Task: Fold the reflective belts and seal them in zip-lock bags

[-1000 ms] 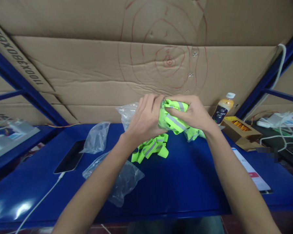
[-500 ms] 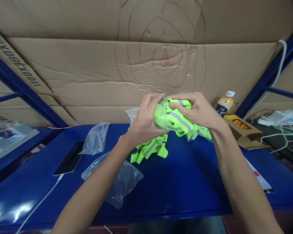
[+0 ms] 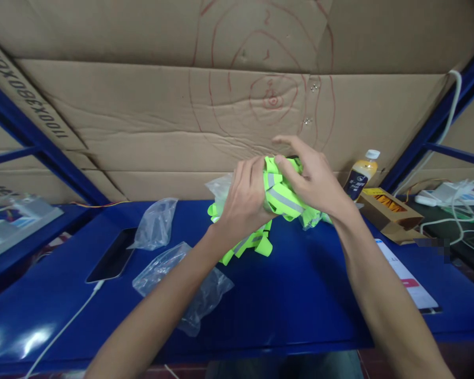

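Above the middle of the shelf I hold a bundle of neon yellow-green reflective straps [image 3: 285, 199] with grey stripes. My left hand [image 3: 247, 197] is wrapped round its left side, and a clear plastic bag [image 3: 220, 187] shows behind that hand. On the bundle's right side is my right hand [image 3: 314, 176]: the thumb presses on the straps, the index finger is lifted off, and the other fingers are mostly hidden. More neon straps [image 3: 256, 243] lie on the blue shelf below my left hand. At the bundle's lower right, some neon material [image 3: 314, 217] sits in clear plastic.
Clear plastic bags [image 3: 156, 225] and a phone [image 3: 112, 256] on a white cable lie left. To the right are a bottle [image 3: 361, 173], an open cardboard box [image 3: 391, 215] and a second phone [image 3: 408, 279] with a lit screen. Cardboard [image 3: 142, 105] backs the blue shelf [image 3: 288, 310].
My right index finger has lifted off the bundle. My left hand has shifted right over the bundle's plastic-covered left end. The right phone shows more now.
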Demonstrator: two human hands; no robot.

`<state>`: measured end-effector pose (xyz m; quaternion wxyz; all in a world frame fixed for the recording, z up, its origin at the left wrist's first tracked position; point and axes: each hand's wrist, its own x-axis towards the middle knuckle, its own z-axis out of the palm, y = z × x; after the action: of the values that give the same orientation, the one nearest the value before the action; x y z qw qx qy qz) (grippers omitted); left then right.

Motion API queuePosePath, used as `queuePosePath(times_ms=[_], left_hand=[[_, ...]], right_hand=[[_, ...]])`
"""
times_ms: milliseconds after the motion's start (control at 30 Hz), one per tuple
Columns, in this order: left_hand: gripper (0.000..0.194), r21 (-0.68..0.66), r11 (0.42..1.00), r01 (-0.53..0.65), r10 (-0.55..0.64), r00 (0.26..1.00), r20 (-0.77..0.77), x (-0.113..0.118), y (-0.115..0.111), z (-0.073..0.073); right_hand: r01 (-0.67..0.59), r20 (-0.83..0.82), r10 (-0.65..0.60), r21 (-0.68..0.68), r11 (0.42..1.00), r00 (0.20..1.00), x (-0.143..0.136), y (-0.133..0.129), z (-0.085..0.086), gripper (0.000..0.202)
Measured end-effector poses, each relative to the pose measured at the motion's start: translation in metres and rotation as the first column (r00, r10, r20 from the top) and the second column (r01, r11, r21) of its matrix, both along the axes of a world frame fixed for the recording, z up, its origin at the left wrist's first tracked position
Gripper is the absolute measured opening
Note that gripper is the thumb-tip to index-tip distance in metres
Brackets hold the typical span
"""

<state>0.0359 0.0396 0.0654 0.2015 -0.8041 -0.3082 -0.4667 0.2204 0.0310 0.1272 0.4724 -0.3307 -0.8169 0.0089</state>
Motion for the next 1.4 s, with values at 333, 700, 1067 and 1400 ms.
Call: queuePosePath(times_ms=[333,700,1067,1400], left_hand=[[0.094,-0.246,0.967,0.073,-0.085,0.995,-0.042,-0.022,-0.003,0.019],[0.109,-0.107,0.994,0.014,-0.030,0.987,-0.157,-0.017,-0.003,0.007],[0.119,-0.045,0.995,0.086,-0.093,0.975,-0.201,-0.035,-0.015,0.044],[0.075,-0.088,0.996,0.018,-0.035,0.980,-0.195,-0.022,-0.010,0.019]], right_hand=[[-0.194,0.201,0.221,-0.144,0.970,0.954,0.009,-0.016,0.011,0.033],[-0.149,0.183,0.166,-0.101,0.984,0.969,0.007,-0.002,0.001,0.031],[-0.173,-0.173,0.144,-0.167,0.971,0.974,0.002,-0.008,0.004,0.051],[-0.144,0.044,0.160,-0.244,0.959,0.986,0.004,-0.009,0.007,0.024]])
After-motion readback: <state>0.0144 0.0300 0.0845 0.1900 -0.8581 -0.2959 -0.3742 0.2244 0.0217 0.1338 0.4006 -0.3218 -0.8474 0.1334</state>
